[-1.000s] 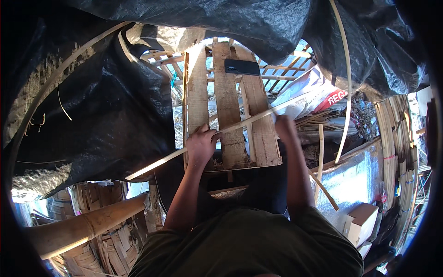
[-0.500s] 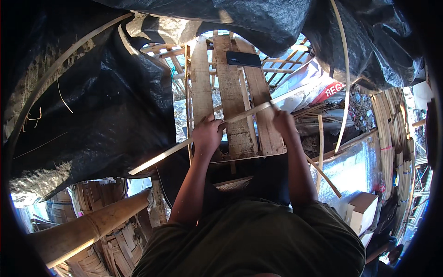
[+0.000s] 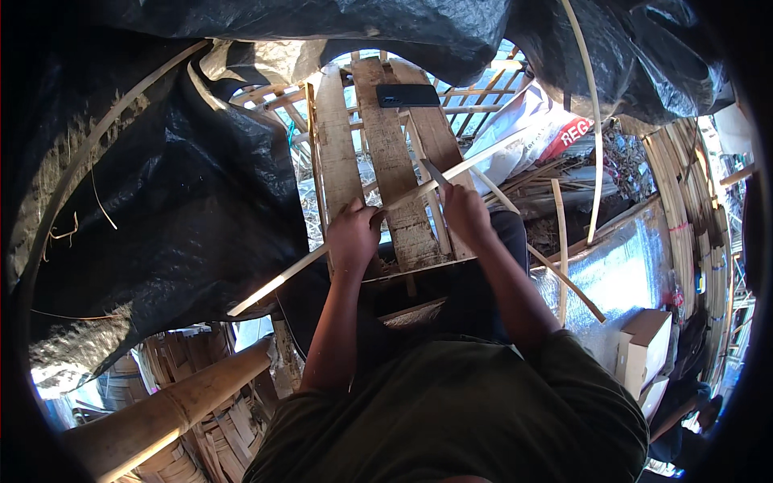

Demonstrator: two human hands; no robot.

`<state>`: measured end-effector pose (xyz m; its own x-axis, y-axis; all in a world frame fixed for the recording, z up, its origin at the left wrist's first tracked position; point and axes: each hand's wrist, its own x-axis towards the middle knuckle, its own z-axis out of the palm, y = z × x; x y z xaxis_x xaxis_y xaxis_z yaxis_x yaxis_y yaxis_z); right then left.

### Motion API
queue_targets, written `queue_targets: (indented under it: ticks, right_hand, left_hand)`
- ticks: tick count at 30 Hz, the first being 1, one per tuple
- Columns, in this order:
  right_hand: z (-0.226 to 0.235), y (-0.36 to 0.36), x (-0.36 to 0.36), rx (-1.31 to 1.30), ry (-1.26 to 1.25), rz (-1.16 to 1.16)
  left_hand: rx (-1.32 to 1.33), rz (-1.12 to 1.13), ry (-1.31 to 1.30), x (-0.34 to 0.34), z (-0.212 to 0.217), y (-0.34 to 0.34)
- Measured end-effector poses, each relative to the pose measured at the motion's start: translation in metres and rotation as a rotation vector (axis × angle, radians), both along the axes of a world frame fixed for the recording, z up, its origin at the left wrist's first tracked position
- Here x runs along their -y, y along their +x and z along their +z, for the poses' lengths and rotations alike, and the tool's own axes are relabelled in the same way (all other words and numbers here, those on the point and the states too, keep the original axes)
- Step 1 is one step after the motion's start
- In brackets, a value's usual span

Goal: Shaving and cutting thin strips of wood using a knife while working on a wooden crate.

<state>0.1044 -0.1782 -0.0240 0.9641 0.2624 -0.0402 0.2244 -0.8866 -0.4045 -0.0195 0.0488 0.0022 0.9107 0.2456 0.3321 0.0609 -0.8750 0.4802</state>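
You hold a long, pale bamboo strip [image 3: 274, 283] across the bench [image 3: 393, 153], and it slants from low on the left to high on the right. Your left hand [image 3: 353, 235] is curled tight around the strip, near its middle, just over the left part of the bench. Your right hand [image 3: 467, 214] is closed around the handle of a knife [image 3: 433, 171]. The knife's blade points up and left and crosses the strip to the right of your left hand, but you can't tell how far it cuts in. The bench is made of flat wood planks with gaps between them. A dark phone [image 3: 408, 96] lies flat at the far end, over two of the planks. To the right of the bench is a white sack [image 3: 547, 117] with a red patch, near the strip's high end. A big black plastic sheet [image 3: 177, 193] hangs on your left. Below it is a thick bamboo pole [image 3: 173, 406]. Down on your right sits a cardboard box [image 3: 646, 346], near a shiny silver sheet [image 3: 632, 253].
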Motion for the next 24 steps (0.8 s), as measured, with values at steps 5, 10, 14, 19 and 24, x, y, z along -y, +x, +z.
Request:
queue_targets:
  ticks: [5,10,14,19,24]
  right_hand:
    - [0.016,0.006,0.012,0.127,-0.138,-0.239]
    - [0.025,-0.018,-0.003,0.192,-0.344,0.311]
    - [0.017,-0.005,0.014,-0.097,-0.334,-0.004]
    - [-0.023,0.010,0.022,-0.313,0.097,0.156]
    - [-0.019,-0.003,0.013,-0.233,0.398,-0.136]
  left_hand:
    - [0.063,-0.027,0.009,0.000,0.000,0.000]
    - [0.074,-0.014,0.046,0.000,-0.003,0.001]
    - [0.073,-0.008,0.071,0.000,-0.005,0.003]
    - [0.072,-0.014,0.045,0.002,-0.003,0.003]
    - [-0.011,0.015,0.070,0.003,-0.001,0.001]
